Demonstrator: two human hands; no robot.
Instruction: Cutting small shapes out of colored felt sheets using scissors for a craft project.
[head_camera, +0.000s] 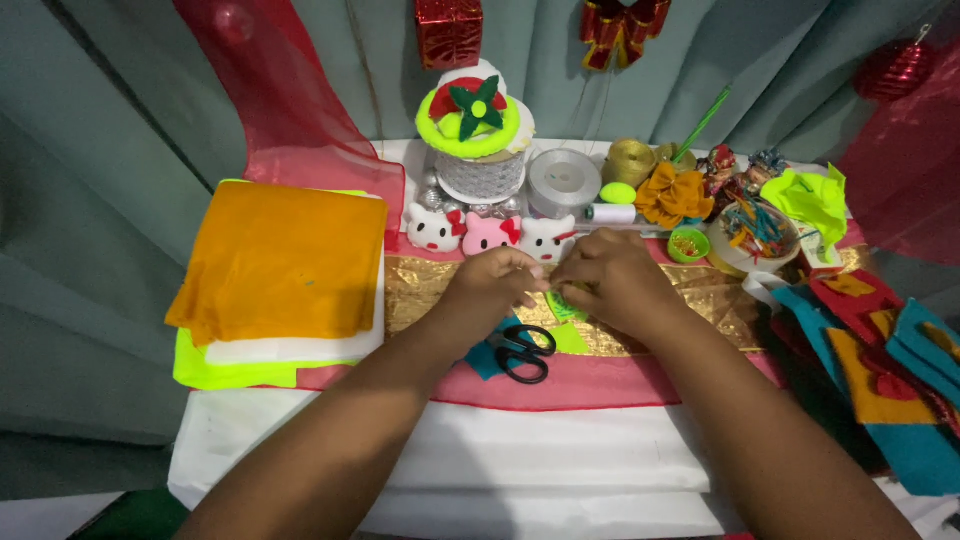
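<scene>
Head view shows your left hand (497, 281) and right hand (612, 281) both closed in a pinch on the small green felt piece (563, 305), above the gold cloth (430, 290). Keep your fingertips near its edge, well away from the scissors (522, 351).

Grey-green curtain (110, 150) hangs in folds across the whole back, red sheer fabric (290, 110) draped over it, shiny red ornaments (448, 30) dangling up top, white-covered table (560, 450) filling the front, light soft and even
</scene>
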